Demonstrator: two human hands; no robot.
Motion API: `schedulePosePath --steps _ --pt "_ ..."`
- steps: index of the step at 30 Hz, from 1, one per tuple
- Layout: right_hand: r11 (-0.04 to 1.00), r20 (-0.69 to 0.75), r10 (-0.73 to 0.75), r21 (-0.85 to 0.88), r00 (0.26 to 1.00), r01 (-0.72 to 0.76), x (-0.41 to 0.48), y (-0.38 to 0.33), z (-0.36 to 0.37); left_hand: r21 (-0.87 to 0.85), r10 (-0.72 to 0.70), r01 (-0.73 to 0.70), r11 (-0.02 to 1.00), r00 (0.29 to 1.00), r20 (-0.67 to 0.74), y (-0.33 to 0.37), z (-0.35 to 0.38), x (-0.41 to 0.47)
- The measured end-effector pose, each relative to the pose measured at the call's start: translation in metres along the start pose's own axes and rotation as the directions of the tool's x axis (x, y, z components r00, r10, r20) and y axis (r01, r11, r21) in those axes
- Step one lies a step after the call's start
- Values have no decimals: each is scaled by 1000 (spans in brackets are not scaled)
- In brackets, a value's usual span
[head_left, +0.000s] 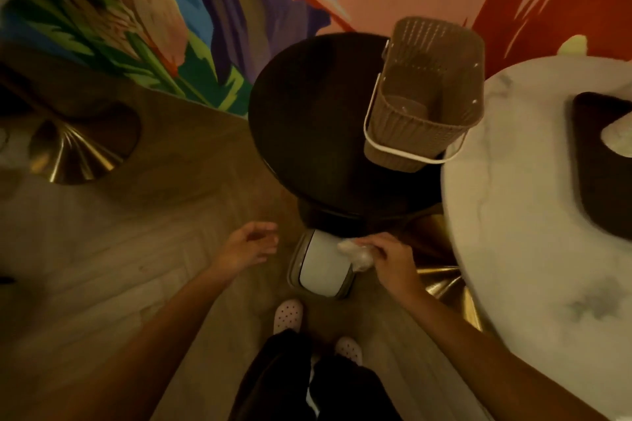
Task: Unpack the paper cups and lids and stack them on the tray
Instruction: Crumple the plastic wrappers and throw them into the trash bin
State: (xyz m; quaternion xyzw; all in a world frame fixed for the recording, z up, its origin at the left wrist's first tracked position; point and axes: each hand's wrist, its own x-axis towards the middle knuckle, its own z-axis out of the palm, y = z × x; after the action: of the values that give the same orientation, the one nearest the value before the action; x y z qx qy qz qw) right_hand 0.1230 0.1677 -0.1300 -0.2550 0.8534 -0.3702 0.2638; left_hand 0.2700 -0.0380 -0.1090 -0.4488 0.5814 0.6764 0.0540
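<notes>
Down by our feet, our right hand (386, 256) pinches a crumpled wrapper (355, 251) right over the top edge of the bin (321, 267) and its white flap. It's the nearer hand, so the drop looks like its job. Our left hand (246, 244) hangs open just left of the bin, holding nothing. Farther out, a basket (427, 96) sits on a dark stool (307, 120). Off right, up on the bench (513, 215), the tray (598, 181) carries a pale heap (619, 138) (cups or lids, too blurred to tell).
</notes>
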Motion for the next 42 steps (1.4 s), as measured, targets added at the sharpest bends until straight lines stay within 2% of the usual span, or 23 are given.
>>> schedulePosePath --steps 3,6,10,17,20,23,26,31,34,37,40,42 --pt "990 135 62 -130 989 -44 10 37 35 35 -55 57 998 998 -38 -46 -5 30" --pt "978 231 146 -178 962 -106 24 70 69 111 -121 125 986 992 -40 -94 -8 68" --pt "965 322 129 -257 938 -44 47 111 114 209 -170 174 962 985 -35 -152 -1 124" --pt "920 292 72 -388 954 50 65 183 198 367 -124 122 922 992 -18 -223 29 208" --pt "818 353 -51 -522 934 242 70 204 213 422 -116 105 901 993 1 -240 38 236" --pt "713 385 -130 -604 914 356 80 226 230 480 -95 59 875 994 53 -254 47 256" --pt "646 393 -123 -665 911 374 94 245 246 540 -46 -2 841 996 74 -267 54 267" --pt "581 418 -23 -734 908 352 120 262 277 545 95 -100 832 995 38 -288 57 274" --pt "592 475 132 -742 870 315 130 267 291 543 139 -138 828 990 40 -292 57 272" --pt "679 505 307 -710 806 186 134 272 296 546 147 -135 827 989 23 -290 59 270" --pt "787 550 342 -610 762 86 130 263 288 569 129 -103 816 992 -5 -284 63 265" --pt "836 553 340 -548 761 24 126 254 276 586 111 -85 806 994 -8 -279 64 259"
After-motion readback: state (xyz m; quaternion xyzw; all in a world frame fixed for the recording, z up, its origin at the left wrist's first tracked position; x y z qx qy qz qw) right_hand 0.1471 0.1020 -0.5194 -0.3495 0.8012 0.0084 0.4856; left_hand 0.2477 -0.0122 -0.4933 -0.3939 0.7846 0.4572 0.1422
